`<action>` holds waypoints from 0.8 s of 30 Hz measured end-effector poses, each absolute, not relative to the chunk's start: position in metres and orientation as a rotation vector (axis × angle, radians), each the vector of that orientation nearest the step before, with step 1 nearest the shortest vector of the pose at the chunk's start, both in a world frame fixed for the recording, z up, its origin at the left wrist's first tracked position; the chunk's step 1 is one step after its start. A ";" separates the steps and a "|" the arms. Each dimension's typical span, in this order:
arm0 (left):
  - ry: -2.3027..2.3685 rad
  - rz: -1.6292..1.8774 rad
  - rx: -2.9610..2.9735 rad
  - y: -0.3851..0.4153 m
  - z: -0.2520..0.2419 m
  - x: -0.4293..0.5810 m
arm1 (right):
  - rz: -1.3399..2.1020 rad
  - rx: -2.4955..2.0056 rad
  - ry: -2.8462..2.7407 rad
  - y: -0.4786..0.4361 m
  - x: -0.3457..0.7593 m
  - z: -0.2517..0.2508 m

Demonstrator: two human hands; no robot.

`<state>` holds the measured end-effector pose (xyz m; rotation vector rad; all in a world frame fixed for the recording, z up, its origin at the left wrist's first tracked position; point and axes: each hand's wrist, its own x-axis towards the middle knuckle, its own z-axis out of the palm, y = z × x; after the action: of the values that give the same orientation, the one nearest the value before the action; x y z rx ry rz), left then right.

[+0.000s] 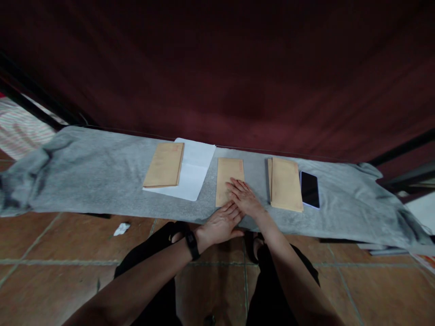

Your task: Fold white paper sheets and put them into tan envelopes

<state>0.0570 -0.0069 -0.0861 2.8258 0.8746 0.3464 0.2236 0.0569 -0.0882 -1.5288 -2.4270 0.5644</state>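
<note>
I have both bare hands low over the middle envelope (227,172), which lies flat on the cloth-covered desk (91,172) straight ahead, its red printing toward one o'clock. The right hand (245,199) sits palm down on its five o'clock part, and the left hand (222,224) comes in from seven o'clock, its fingertips meeting the right hand near the lower edge. As for the grip, each hand lies flattened with straight fingers, pinching nothing; I can't tell which fingertips lie uppermost where the two meet. I read the step as pressing or smoothing the paper, and I'd do it with even, broad contact instead of poking with the tips. The grey cloth looks soft and wrinkled in places, so it will probably give under a hard push and let the paper buckle; light weight through the whole palm should serve better. I'd use one hand as an anchor near six o'clock and draw the other toward twelve, working from the middle outward so that no corner creases. The strokes should be short sideways: toward three o'clock lie the stacked envelopes (287,185), with the phone (310,189) just beyond, and toward nine o'clock a white sheet (197,170) lies partly under the left-side envelope (164,165). I'd also mind the wristband (192,245) on the left arm, so that it doesn't snag the cloth's near edge.
</note>
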 end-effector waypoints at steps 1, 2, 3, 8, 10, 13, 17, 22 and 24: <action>0.867 0.353 2.822 -0.007 -0.085 0.056 | 0.545 -1.531 -2.434 0.057 0.225 -0.089; 0.864 0.357 2.819 -0.007 -0.084 0.054 | 0.519 -1.535 -2.442 0.056 0.227 -0.089; 0.864 0.358 2.818 -0.007 -0.084 0.052 | 0.491 -1.540 -2.451 0.056 0.228 -0.090; 0.870 0.328 2.802 -0.007 -0.081 0.044 | 0.374 -1.570 -2.495 0.054 0.233 -0.091; 0.885 0.327 2.783 -0.007 -0.078 0.042 | 0.337 -1.579 -2.500 0.053 0.234 -0.091; 0.947 0.337 2.761 -0.008 -0.075 0.041 | 0.271 -1.595 -2.492 0.051 0.235 -0.091; 1.040 0.390 2.760 -0.007 -0.073 0.041 | 0.201 -1.621 -2.476 0.046 0.236 -0.092; 1.172 0.318 2.770 0.003 -0.072 0.038 | 0.151 -1.644 -2.449 0.044 0.234 -0.095; 1.216 0.257 2.780 0.006 -0.069 0.035 | 0.149 -1.642 -2.447 0.043 0.234 -0.094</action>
<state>0.0352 0.0063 -0.0690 2.7796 1.2160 0.2565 0.2336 0.0435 -0.0944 -1.6417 -2.4473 0.1488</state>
